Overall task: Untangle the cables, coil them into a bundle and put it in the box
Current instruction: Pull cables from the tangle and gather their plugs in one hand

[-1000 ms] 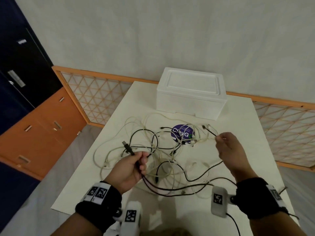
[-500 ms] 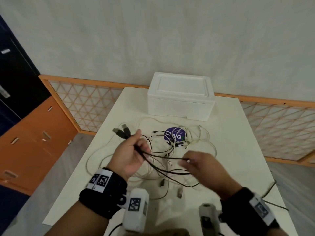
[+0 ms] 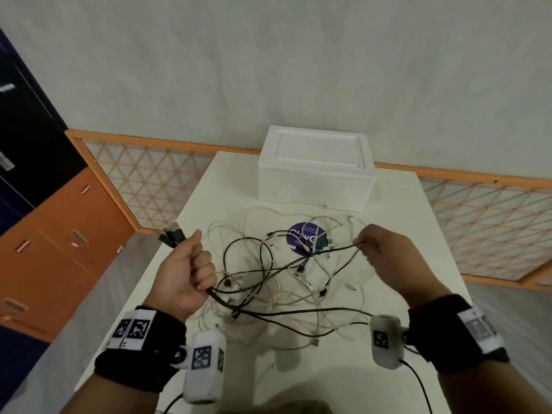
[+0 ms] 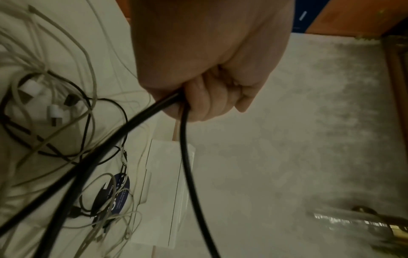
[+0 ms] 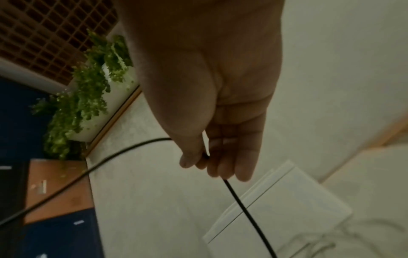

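Observation:
A tangle of black and white cables (image 3: 283, 282) lies on the white table (image 3: 397, 234), partly over a purple sticker (image 3: 301, 236). My left hand (image 3: 191, 270) grips several black cable strands (image 4: 154, 108) in a fist, their plug ends (image 3: 173, 236) sticking out above the thumb. My right hand (image 3: 379, 249) pinches one black cable (image 5: 238, 197) between thumb and fingertips (image 5: 220, 167), held above the table to the right of the pile. The white foam box (image 3: 316, 171) stands shut at the far edge of the table.
An orange lattice fence (image 3: 155, 180) runs behind and beside the table. Orange and dark blue cabinets (image 3: 53, 234) stand at the left. A green plant (image 5: 88, 83) shows in the right wrist view. Thin black leads hang from the wrist cameras.
My right hand has moved from near the left hand out to the right, drawing the black cable taut. My left hand has stayed up, still gripping the strands.

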A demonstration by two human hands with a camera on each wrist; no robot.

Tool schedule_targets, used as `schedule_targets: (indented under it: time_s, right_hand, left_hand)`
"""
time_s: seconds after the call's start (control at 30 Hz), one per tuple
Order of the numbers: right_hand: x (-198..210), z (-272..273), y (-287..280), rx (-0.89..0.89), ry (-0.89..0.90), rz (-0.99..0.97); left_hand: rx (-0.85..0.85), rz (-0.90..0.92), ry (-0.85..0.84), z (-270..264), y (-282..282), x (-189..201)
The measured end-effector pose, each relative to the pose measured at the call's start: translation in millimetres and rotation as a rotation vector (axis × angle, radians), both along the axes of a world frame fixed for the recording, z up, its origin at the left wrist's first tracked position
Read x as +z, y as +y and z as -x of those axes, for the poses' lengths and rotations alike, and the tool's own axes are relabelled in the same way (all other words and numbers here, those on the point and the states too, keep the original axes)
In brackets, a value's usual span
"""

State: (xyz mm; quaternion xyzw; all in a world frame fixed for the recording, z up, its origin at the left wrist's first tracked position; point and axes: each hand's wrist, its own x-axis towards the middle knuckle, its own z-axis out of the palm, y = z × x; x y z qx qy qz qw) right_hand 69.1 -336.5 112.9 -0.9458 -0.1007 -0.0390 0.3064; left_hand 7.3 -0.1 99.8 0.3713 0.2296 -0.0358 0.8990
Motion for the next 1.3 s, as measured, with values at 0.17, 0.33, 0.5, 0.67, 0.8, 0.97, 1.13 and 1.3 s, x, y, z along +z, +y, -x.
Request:
schedule_targets:
  time_s: [0.17, 0.33, 0.5, 0.67, 0.8, 0.97, 1.13, 1.3]
  right_hand:
    - [16.3, 4.2, 40.1, 0.282, 0.077, -0.174]
    - [68.6, 14.7, 76.5, 0.404, -0.066, -0.344]
    - [88.8, 8.3, 67.2, 0.242, -0.276, -0.3]
    - [70.0, 5.0, -6.1, -0.1, -0.318, 0.188]
    - [48.5, 24.0, -71.9, -0.285, 0.202, 0.701]
    - [18.4, 34.6, -1.3, 0.143, 0.285, 0.373]
    - [-10.3, 53.2, 77.3, 0.432, 0.475, 0.097]
    - [-17.0, 53.8, 31.7, 0.358, 0.3, 0.238]
  left_hand:
    - [-0.137, -0.062, -0.057, -7.4, -28.6, 2.4]
    - [-0.407, -0.325, -0.144, -31.7, -80.6, 5.0]
    - [-0.51, -0.537, -0.008, -48.2, -106.9, -9.3]
    - [-0.343, -0.376, 0.083, -49.8, -88.2, -32.7]
    - [-0.223, -0.122, 0.042, -43.2, -73.2, -28.1]
    - [-0.295, -0.069, -0.094, -29.7, -103.2, -6.6]
    - [-0.298, -0.054, -0.178, -21.2, -123.6, 6.7]
    - [-0.075, 0.051, -0.165, -11.1, -71.4, -3.8]
